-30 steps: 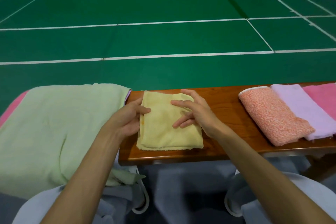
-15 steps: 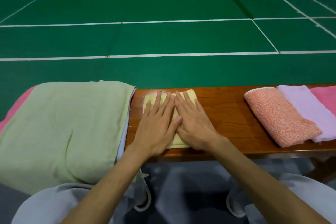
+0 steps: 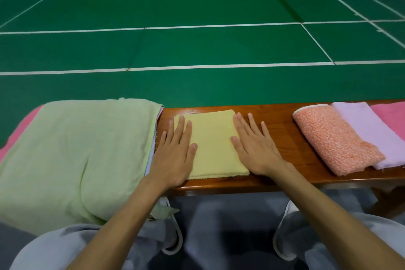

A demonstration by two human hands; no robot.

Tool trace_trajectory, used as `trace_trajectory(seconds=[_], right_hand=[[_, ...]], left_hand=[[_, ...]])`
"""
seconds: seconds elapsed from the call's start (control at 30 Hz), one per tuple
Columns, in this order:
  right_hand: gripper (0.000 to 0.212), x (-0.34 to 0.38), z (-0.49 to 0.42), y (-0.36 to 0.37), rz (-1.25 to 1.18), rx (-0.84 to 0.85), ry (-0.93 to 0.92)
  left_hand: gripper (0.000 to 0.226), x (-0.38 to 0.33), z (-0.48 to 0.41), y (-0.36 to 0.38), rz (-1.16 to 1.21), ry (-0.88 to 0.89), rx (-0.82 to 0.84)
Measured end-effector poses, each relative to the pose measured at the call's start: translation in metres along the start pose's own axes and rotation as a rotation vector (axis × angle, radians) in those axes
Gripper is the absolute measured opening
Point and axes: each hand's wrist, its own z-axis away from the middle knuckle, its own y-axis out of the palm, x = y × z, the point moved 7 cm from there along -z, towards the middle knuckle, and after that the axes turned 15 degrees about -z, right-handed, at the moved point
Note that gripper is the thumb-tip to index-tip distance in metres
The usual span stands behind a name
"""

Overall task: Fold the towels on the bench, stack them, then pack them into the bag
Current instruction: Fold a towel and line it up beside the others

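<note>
Both hands are lying flat, fingers straight — left hand (image 3: 175, 151) and right hand (image 3: 252, 147) pressing the folded yellow towel's (image 3: 211, 144) side edges on the bench (image 3: 280, 138).

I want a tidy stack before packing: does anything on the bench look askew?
The light green towel sprawls rumpled over the wooden bench's left end, spilling past its near edge. The yellow towel lies folded square, left hand and right hand flat at its sides.

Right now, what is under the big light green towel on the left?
Under the light green towel, a pink cloth edge shows at left and pale lilac-blue edges at right. How many layers, and the bench beneath, are covered.
</note>
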Motion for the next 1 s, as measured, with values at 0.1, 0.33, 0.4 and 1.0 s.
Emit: trace_trajectory(seconds=[0.1, 0.33, 0.4, 1.0], right_hand=[[0.069, -0.001, 0.001, 0.000, -0.015, -0.003, 0.009], [0.078, 0.022, 0.021, -0.015, -0.120, -0.005, -0.222], [0.083, 0.028, 0.035, -0.017, -0.131, 0.017, -0.303], [0.044, -0.009, 0.071, -0.038, -0.497, 0.048, -0.316]], left_hand=[[0.080, 0.000, 0.001, 0.001, 0.023, -0.003, 0.017], [0.078, -0.009, -0.004, -0.004, 0.112, -0.014, 0.002], [0.074, -0.017, -0.006, -0.012, 0.124, 0.034, -0.045], [0.040, -0.005, 0.053, -0.028, 0.412, 0.317, -0.210]])
